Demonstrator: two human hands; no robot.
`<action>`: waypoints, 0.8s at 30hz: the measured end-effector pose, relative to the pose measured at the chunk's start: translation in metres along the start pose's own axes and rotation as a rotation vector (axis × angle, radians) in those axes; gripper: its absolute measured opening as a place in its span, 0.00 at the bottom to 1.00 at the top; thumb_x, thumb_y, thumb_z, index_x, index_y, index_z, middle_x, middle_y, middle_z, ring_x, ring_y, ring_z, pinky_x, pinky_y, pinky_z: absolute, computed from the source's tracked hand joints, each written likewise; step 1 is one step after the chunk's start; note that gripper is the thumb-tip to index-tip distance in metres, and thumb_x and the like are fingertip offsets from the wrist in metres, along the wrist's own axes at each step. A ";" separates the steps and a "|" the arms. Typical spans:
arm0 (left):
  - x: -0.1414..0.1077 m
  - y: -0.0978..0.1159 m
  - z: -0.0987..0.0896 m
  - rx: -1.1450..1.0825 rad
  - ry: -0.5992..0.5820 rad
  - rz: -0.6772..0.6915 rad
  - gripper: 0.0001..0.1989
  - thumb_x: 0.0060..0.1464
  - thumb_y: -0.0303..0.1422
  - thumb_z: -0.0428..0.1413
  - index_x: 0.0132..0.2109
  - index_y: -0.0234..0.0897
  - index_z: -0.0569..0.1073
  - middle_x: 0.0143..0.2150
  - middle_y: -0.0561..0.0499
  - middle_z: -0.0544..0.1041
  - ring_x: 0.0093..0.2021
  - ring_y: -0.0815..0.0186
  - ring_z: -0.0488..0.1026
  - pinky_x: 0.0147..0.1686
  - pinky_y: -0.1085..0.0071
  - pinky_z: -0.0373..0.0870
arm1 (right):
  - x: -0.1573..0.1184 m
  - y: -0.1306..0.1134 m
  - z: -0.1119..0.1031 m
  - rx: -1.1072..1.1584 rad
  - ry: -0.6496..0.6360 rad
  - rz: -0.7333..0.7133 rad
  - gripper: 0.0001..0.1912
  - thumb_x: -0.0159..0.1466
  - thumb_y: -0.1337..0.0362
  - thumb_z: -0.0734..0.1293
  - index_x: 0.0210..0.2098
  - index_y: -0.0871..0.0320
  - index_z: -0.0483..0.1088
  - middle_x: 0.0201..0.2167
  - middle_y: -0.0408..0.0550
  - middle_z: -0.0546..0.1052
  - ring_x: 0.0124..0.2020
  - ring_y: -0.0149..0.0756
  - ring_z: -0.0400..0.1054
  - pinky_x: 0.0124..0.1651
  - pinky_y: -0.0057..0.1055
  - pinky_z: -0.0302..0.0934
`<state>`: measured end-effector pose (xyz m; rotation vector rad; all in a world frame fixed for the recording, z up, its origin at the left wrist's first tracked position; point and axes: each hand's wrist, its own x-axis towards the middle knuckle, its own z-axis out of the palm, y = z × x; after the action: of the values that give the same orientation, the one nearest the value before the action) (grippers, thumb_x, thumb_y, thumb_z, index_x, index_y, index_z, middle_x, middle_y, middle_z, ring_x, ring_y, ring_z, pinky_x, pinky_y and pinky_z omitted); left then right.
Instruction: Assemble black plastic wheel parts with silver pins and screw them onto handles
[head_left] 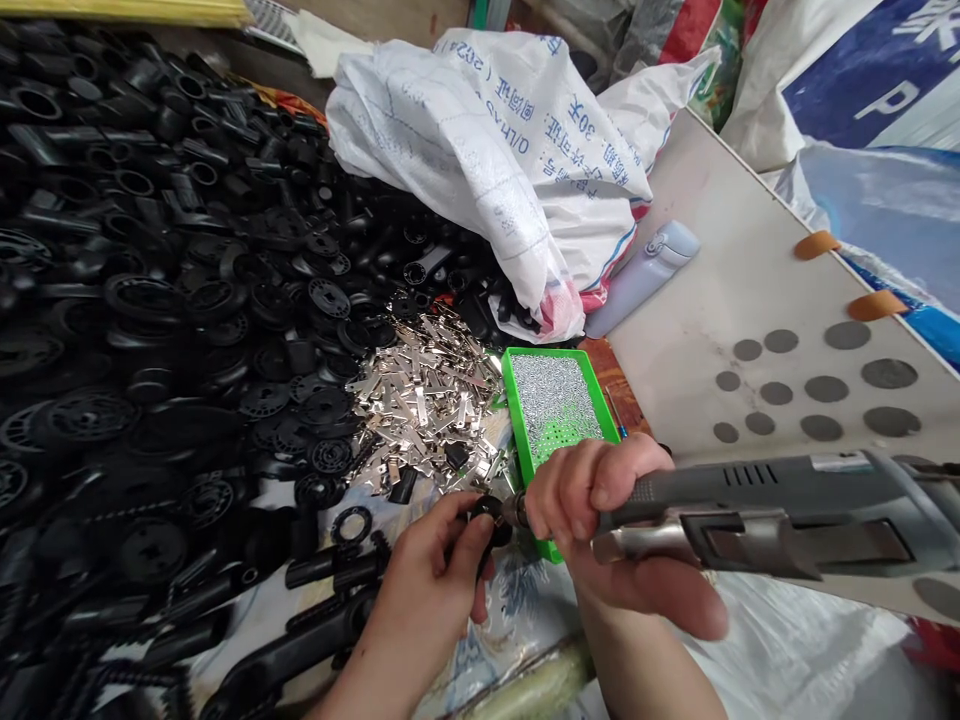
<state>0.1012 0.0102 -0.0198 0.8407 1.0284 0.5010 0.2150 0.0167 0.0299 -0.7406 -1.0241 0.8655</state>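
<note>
My left hand point(442, 560) is closed on a small round black plastic part point(491, 520), pinched between thumb and fingers. Wrapped around a grey electric screwdriver point(780, 510), my right hand point(600, 510) holds the tool almost level, its tip pointing left. The tip meets or nearly meets the black part; the exact contact is hidden by fingers. Just beyond both hands sits a green tray point(517, 415) of tiny silvery screws point(551, 390). Left of the tray lies a heap of shiny metal strips point(427, 400).
A large pile of black plastic parts point(150, 290) covers the left side. A white woven sack point(480, 150) and a lavender bottle point(645, 275) lie at the back. On the right stands a pale panel point(720, 270) with grey dots and orange tabs.
</note>
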 end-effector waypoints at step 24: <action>-0.004 0.003 0.001 0.126 0.065 0.055 0.14 0.50 0.40 0.52 0.39 0.35 0.73 0.16 0.57 0.66 0.13 0.69 0.60 0.13 0.73 0.56 | 0.000 0.006 0.002 0.064 -0.108 -0.016 0.19 0.53 0.48 0.72 0.26 0.52 0.62 0.15 0.32 0.57 0.13 0.24 0.51 0.14 0.22 0.53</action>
<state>0.1003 0.0088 -0.0148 0.9720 1.1076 0.5168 0.2119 0.0196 0.0257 -0.6363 -1.0913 0.9282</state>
